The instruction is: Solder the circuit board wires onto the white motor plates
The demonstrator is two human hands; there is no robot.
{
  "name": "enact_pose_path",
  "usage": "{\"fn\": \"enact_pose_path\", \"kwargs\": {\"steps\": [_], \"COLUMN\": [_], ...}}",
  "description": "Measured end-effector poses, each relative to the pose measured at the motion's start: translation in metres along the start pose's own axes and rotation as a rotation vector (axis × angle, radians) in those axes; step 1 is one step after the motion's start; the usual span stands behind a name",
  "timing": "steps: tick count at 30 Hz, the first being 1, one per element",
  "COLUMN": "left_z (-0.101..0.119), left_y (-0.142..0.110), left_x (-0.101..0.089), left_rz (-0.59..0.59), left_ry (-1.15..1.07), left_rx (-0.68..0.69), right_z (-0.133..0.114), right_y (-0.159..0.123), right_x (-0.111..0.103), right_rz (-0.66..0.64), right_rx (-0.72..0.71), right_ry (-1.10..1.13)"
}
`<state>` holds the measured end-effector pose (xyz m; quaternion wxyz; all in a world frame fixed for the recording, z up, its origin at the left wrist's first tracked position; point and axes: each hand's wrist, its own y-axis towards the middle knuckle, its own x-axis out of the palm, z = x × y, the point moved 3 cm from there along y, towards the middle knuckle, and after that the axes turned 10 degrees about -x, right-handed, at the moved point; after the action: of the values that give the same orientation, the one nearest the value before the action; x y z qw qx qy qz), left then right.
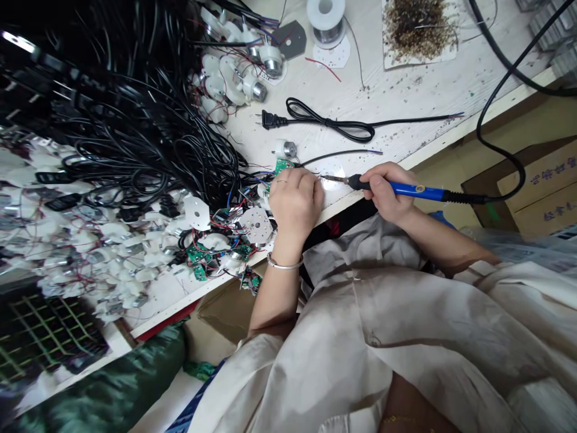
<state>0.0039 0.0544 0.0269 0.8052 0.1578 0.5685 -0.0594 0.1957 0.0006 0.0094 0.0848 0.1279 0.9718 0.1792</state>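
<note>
One soldering iron point(417, 191) in right fingers point(377, 171) | left fingers point(307, 182) bunched at green board point(283, 165), hold unclear

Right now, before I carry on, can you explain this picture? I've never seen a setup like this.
There is no robot here: these are a person's bare hands, seen by one camera worn on the head, looking forward and down. It is the only view.

The right hand holds a blue soldering iron, its tip pointing towards the left hand. The left hand's fingers are bent down beside a green board; what they pinch is hidden.

On the white table lie a looped cord with a plug, a spool and a pad of brown bits. To the left are heaped black cables and many small white parts.
</note>
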Motion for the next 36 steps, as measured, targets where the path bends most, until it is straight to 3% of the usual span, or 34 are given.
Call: {"fn": "enact_pose_path", "kwargs": {"steps": [6,12,18,24,27,32,36], "left_z": [0.002,0.001,0.000,-0.001,-0.004,-0.009,-0.008], "left_y": [-0.001,0.000,-0.001,-0.001,0.001,0.005,0.005], "left_x": [-0.001,-0.001,0.002,-0.002,-0.001,0.008,0.012], "left_rz": [0.069,0.056,0.039,0.116,0.144,0.163,0.188], "left_ry": [0.062,0.049,0.051,0.100,0.113,0.161,0.179], "left_rx": [0.039,0.047,0.041,0.132,0.175,0.167,0.177], "right_z": [0.000,0.005,0.013,0.004,-0.005,-0.020,-0.016], "right_y": [0.000,-0.003,-0.005,-0.001,0.028,0.128,0.203], "right_x": [0.000,-0.003,0.000,0.002,-0.017,-0.072,-0.089], "right_rz": [0.006,0.090,0.115,0.168,0.251,0.445,0.388], "right_rx": [-0.003,0.078,0.057,0.073,-0.015,-0.271,-0.269], "right_ry": [0.016,0.073,0.095,0.206,0.173,-0.219,-0.524]}}
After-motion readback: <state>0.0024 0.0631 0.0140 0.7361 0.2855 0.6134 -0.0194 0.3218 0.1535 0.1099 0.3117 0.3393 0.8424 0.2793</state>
